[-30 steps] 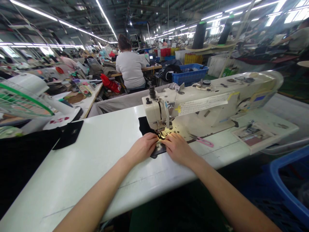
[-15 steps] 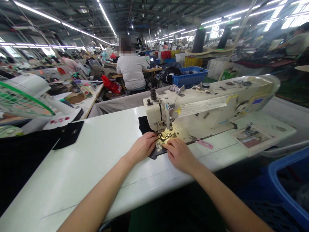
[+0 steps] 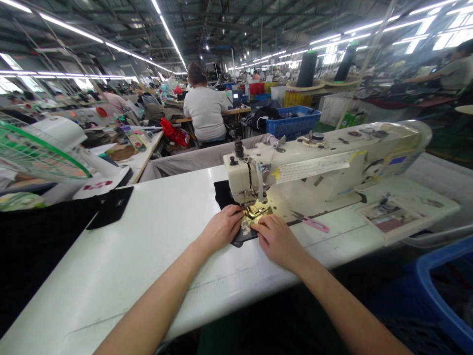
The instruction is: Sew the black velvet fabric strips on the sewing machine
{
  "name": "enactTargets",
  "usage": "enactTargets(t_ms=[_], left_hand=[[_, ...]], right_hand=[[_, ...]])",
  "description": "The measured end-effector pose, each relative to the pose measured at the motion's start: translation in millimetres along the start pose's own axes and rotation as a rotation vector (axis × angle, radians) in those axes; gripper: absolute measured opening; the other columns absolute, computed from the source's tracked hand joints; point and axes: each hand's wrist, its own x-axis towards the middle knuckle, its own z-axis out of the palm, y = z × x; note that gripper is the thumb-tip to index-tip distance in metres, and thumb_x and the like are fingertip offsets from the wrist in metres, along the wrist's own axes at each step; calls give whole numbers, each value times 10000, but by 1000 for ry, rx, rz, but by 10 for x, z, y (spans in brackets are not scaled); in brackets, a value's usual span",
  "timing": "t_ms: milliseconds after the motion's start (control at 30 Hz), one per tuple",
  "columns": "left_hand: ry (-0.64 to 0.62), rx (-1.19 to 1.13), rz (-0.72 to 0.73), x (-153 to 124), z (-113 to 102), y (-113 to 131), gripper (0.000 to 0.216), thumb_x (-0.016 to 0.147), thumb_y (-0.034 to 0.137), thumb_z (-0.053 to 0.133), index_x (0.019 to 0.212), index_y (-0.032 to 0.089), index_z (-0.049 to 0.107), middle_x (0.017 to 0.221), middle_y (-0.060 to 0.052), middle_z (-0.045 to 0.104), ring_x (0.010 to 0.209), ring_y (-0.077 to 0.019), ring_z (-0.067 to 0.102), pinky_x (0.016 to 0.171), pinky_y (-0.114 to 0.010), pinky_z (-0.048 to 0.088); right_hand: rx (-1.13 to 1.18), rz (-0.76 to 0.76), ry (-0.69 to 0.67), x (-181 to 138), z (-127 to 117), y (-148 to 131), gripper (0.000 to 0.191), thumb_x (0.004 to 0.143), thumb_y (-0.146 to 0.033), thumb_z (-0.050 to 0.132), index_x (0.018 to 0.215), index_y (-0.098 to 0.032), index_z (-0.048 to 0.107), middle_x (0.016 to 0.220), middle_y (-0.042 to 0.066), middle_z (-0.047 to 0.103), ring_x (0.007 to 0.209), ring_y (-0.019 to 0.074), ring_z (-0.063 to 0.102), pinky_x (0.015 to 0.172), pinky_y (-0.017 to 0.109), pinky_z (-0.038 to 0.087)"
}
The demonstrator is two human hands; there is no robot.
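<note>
A white sewing machine [image 3: 318, 165] stands on the pale table, its lamp lighting the needle area and the presser foot [image 3: 257, 211]. Behind and left of the needle lies a black fabric piece [image 3: 222, 194]. My left hand [image 3: 220, 228] is closed, its fingertips pressed together on the fabric's near end, just left of the foot. My right hand [image 3: 278, 241] is curled closed at the front right of the foot, thumb and forefinger over the metal plate [image 3: 247, 230]. What lies under its fingertips is too small to make out.
Pink-handled thread snips [image 3: 314, 223] lie to the right of the plate. Another black fabric piece [image 3: 113, 209] rests at the table's left edge, near a green-rimmed fan [image 3: 44, 148]. A blue basket [image 3: 424, 276] stands low at right. A person in a white shirt [image 3: 205, 113] sits ahead.
The camera view has tilted slightly, so everything sits a little lower and further right. Both hands keep their places by the presser foot, with no clear movement of the fabric.
</note>
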Motion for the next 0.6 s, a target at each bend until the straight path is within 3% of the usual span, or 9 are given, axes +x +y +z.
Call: enactTargets(t_ms=[300, 400, 500, 600], left_hand=[[27, 3, -39, -31, 6, 17, 281, 968, 195, 472, 1165, 164, 670, 1197, -138, 639, 1134, -247, 610, 995, -431, 535], [41, 85, -173, -34, 37, 41, 362, 956, 243, 514, 1294, 137, 593, 1392, -178, 558, 1329, -302, 500, 1095, -514, 441], [-23, 141, -320, -94, 55, 42, 519, 957, 326, 536, 1406, 71, 488, 1512, -218, 447, 1434, -342, 381, 1143, -540, 369], [-63, 145, -316, -284, 31, 54, 538, 979, 396, 503, 1424, 94, 483, 1523, -197, 441, 1441, -319, 379, 1153, -505, 361]], right_hand=[[1, -26, 32, -18, 32, 0, 277, 893, -74, 517, 1110, -165, 663, 1002, 102, 613, 949, 255, 554, 860, 451, 513], [-5, -45, 40, -37, 59, 17, 283, 888, -76, 517, 1120, -158, 656, 1005, 109, 614, 948, 263, 563, 855, 461, 519], [-7, -75, 52, -54, 61, 30, 277, 904, -85, 498, 1115, -167, 658, 995, 109, 621, 942, 262, 575, 850, 465, 522], [-2, -102, 65, -67, 44, 30, 269, 926, -105, 478, 1102, -175, 668, 993, 110, 632, 946, 260, 588, 849, 460, 527]])
